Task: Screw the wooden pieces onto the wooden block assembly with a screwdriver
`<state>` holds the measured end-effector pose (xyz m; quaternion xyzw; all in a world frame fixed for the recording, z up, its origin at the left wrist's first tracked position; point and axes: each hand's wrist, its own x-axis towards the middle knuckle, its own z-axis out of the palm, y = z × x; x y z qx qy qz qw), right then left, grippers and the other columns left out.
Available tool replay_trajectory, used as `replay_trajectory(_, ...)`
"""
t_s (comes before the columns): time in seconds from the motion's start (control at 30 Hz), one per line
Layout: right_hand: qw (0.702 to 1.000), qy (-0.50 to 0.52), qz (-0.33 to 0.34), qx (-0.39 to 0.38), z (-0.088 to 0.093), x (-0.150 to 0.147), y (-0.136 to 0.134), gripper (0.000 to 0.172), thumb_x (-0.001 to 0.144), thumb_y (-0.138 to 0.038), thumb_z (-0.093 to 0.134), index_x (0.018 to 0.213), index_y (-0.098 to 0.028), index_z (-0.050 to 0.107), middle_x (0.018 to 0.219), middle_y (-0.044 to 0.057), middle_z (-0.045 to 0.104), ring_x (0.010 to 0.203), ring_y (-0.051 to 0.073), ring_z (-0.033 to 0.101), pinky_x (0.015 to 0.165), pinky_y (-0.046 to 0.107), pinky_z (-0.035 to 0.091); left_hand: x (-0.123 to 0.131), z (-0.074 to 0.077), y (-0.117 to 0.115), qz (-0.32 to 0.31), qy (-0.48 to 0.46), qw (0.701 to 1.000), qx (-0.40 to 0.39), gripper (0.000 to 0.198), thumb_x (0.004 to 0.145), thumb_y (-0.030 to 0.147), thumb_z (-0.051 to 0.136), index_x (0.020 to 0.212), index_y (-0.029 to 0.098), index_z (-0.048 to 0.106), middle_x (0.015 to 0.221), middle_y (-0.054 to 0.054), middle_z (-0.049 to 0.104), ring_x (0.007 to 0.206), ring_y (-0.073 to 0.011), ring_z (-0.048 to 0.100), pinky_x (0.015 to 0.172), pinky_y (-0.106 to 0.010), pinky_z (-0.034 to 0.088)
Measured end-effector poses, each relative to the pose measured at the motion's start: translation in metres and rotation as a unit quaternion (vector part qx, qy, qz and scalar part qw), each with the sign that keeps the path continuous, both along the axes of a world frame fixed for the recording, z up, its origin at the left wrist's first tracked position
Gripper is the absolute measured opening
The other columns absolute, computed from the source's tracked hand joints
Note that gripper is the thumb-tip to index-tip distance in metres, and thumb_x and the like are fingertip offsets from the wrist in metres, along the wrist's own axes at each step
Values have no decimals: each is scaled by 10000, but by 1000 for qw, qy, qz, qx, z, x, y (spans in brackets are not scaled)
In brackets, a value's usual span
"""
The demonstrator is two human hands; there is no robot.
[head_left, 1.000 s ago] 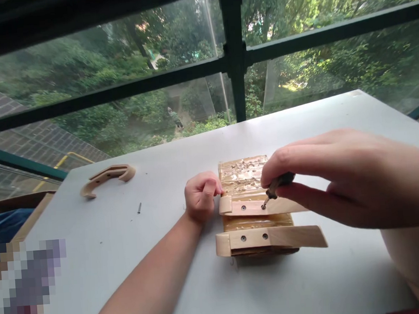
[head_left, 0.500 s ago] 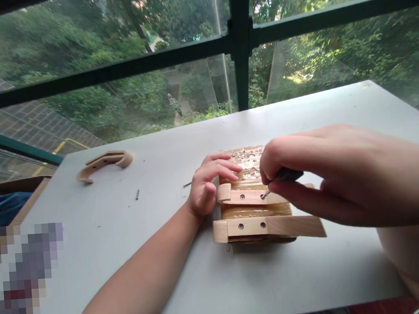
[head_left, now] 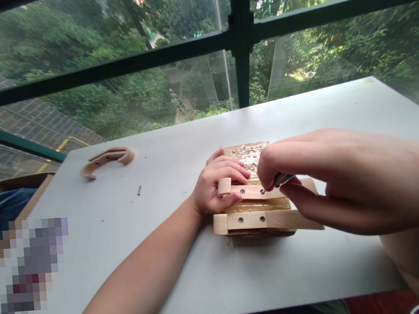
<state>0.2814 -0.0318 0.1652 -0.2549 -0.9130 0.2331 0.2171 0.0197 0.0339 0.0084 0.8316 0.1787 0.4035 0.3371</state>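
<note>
A tape-wrapped block (head_left: 248,157) lies on the grey table (head_left: 161,179) with two wooden hooks laid across it. My left hand (head_left: 216,185) is wrapped round the left end of the upper wooden hook (head_left: 255,191), thumb under it and fingers over it. My right hand (head_left: 326,177) pinches a small dark-handled screwdriver (head_left: 281,179) whose tip sits at a screw in that upper hook. The lower wooden hook (head_left: 267,221) lies at the block's near edge with two screws in it.
A third curved wooden hook (head_left: 106,161) lies at the table's far left. One loose screw (head_left: 139,189) rests between it and my left hand. A cardboard box with blue cloth (head_left: 4,200) stands left of the table. Window glass runs behind the far edge.
My left hand went from a fist beside the block to fingers laid on it, and now grips the upper hook's left end. My right hand stayed at the screw with the screwdriver.
</note>
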Motion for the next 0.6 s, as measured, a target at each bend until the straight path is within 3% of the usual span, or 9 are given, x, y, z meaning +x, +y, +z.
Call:
replay_trajectory(0.13,1000,-9,-10,0,-3,1,2,73,915,-111,572,951,-169,597,831,-49,651,644,-16,439,586,71,347,0,0,0,4,4,1000,10,389,932,593,715,930,222,833,1030,-68,874,1141,-191,813,1323,-376,552)
replay_trajectory(0.33,1000,0,0,4,-3,2,2,146,876,-79,562,978,-175,602,858,-47,656,656,-9,439,605,77,357,-1,-2,0,12,13,1000,8,404,938,606,701,920,224,830,1018,-60,875,1101,-173,800,1304,-364,544)
replay_trajectory(0.47,1000,-4,-3,-8,1,1,-1,83,951,-143,559,992,-180,621,809,-42,631,633,0,439,588,92,366,-3,-3,-1,4,28,999,-24,425,934,620,696,889,218,824,1060,-64,877,1135,-178,792,1290,-369,536)
replay_trajectory(0.6,998,-29,-52,-5,-1,4,-2,125,1012,-213,541,1042,-184,658,861,-36,693,646,-7,536,587,105,408,-1,0,0,9,25,1000,7,408,945,601,689,919,220,833,1054,-59,870,1159,-170,778,1329,-370,489)
